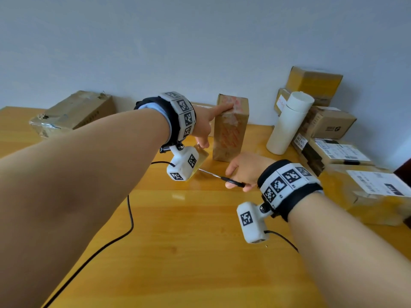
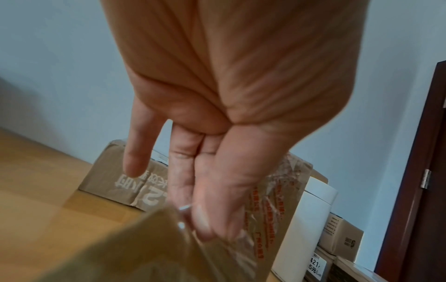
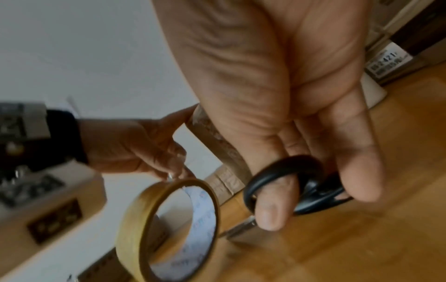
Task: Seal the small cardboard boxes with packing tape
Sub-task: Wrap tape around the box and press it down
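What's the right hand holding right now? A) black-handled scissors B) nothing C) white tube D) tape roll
A: in the right wrist view the right hand has its thumb through a black loop of the scissors, blades pointing toward the tape roll, which hangs from the left hand instead.

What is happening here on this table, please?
A person is taping an upright cardboard box. The left hand presses its forefinger on the box top and pinches the tape roll below. The right hand grips black scissors, blades pointing toward the tape. More boxes are piled at the right.
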{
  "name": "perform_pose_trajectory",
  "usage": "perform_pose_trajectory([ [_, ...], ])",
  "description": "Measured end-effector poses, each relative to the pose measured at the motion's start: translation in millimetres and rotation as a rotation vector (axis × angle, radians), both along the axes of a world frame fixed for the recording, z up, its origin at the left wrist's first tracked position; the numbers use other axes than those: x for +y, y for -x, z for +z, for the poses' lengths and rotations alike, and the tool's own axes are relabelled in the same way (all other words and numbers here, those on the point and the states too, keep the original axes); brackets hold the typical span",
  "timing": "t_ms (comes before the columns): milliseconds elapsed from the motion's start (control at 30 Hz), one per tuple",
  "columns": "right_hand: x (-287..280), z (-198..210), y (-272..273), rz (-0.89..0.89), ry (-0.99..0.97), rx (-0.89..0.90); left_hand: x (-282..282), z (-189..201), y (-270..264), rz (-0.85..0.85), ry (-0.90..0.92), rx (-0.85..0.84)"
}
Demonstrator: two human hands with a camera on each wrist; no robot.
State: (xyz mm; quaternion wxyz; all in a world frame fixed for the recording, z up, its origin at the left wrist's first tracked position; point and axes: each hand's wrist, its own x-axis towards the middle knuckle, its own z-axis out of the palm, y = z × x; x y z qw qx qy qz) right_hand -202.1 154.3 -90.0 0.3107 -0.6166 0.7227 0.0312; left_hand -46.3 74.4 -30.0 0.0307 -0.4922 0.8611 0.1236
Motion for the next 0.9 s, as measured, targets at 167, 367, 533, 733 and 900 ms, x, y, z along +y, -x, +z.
perform_pose_trajectory([
  [167,-0.2,18.8,-7.0,0.190,0.153,0.218,2.7,4.2,5.0,-0.012,0.020,-0.064],
  [367,-0.9,16.5,-11.6,0.303,0.134,0.280,5.0,7.5,6.6,-0.007,-0.046,-0.043],
  [533,-4.4,24.7,-11.1,0.068,0.600,0.071,5.8,9.2,6.2,0.011,-0.056,-0.036],
  [733,-35.8,56.8,-0.8,-0.079,1.078,-0.064,7.1,6.8,8.1,0.054,0.028,-0.091],
  [900,-51.7,32.7,0.7,-0.124,1.024,0.021,-0.6,4.0,5.2,0.014,-0.030,-0.056],
])
